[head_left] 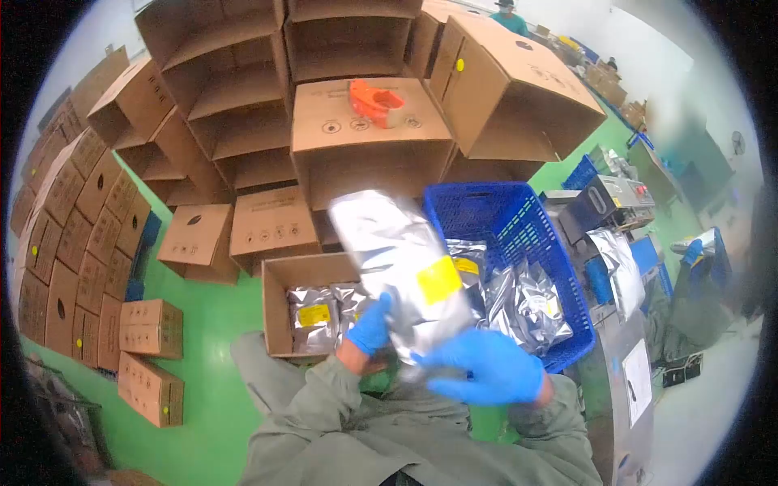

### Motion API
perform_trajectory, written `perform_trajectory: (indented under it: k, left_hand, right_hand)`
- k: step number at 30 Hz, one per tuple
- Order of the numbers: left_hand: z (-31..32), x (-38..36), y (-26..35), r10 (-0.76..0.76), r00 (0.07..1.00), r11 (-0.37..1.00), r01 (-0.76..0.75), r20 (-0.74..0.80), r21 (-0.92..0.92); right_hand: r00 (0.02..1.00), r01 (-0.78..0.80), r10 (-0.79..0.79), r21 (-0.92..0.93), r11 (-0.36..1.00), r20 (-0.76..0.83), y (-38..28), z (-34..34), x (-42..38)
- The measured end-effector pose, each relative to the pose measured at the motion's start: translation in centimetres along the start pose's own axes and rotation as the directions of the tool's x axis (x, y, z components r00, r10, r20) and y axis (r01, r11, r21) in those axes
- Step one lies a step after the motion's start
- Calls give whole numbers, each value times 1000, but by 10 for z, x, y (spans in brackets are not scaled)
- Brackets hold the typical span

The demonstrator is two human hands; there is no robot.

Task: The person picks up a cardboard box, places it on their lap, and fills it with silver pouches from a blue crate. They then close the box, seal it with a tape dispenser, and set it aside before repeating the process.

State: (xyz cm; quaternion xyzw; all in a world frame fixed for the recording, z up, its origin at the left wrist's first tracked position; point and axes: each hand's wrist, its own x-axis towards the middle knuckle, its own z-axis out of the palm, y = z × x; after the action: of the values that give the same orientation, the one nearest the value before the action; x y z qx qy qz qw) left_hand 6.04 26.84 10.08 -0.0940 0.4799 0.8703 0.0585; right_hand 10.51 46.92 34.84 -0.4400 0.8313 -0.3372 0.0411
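Note:
A silver foil bag (389,251) with a yellow label is held up in front of me, tilted and a little blurred. My left hand (370,326), in a blue glove, grips its lower left edge. At the bag's lower right is my right hand (486,367), also blue-gloved, fingers bent around the bottom edge. Behind and left of the bag, an open cardboard box (275,312) holds silver bags, one with a yellow label. To the right stands a blue plastic basket (579,324) with several silver bags inside.
Empty open cartons (235,89) are stacked ahead, with an orange tape dispenser (377,103) on one. Closed boxes (81,219) are piled at left. A metal table (620,405) with a paper sheet (638,381) is at right. A person (509,18) stands far back.

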Motion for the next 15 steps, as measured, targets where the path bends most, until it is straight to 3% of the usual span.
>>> perform_trajectory:
  k: [1, 2, 3, 5, 6, 7, 8, 9, 11, 12, 13, 15]
  left_hand:
    - [-18, 0, 15, -197, 972, 829, 236, 130, -508]
    - [-21, -14, 37, -154, 981, 876, 192, 121, -442]
    - [-24, -29, 62, -113, 987, 919, 148, 114, -366]
    - [-35, -42, 80, -81, 992, 910, 113, 95, -399]
    - [-43, -46, 84, -48, 995, 899, 83, 92, -430]
    - [-54, -43, 91, -50, 996, 898, 78, 76, -434]
    - [-63, -36, 100, 38, 998, 991, -45, -59, -125]
    - [-71, -30, 107, 153, 975, 971, -118, -161, 210]
    - [-72, -27, 128, 309, 949, 932, -289, -65, 219]
    - [-66, -33, 134, 293, 952, 939, -269, -91, 214]
    - [-57, -41, 141, 362, 923, 902, -311, -132, 301]
    - [-47, -53, 165, 491, 863, 801, -393, -117, 452]
  right_hand:
    - [999, -22, 22, 19, 1000, 30, 9, 9, 10]
    - [967, -84, 72, -40, 996, -245, 24, 21, 22]
    - [856, -161, 101, -75, 984, -506, 47, 43, 35]
    - [838, -117, 239, 265, 957, -491, 124, 103, 52]
    - [847, -123, 245, 276, 953, -471, 116, 113, 58]
    - [909, -188, 372, 613, 767, -188, 106, 124, 67]
    - [919, -308, 372, 828, 468, 132, 99, 132, 76]
    - [918, -320, 366, 828, 460, 151, 98, 139, 84]
    - [875, -290, 480, 863, 414, 64, 99, 155, 97]
    - [878, -211, 476, 853, 477, -49, 88, 158, 105]
    - [874, -234, 486, 858, 457, -20, 79, 164, 106]
    - [821, -109, 519, 827, 552, -239, 71, 172, 114]
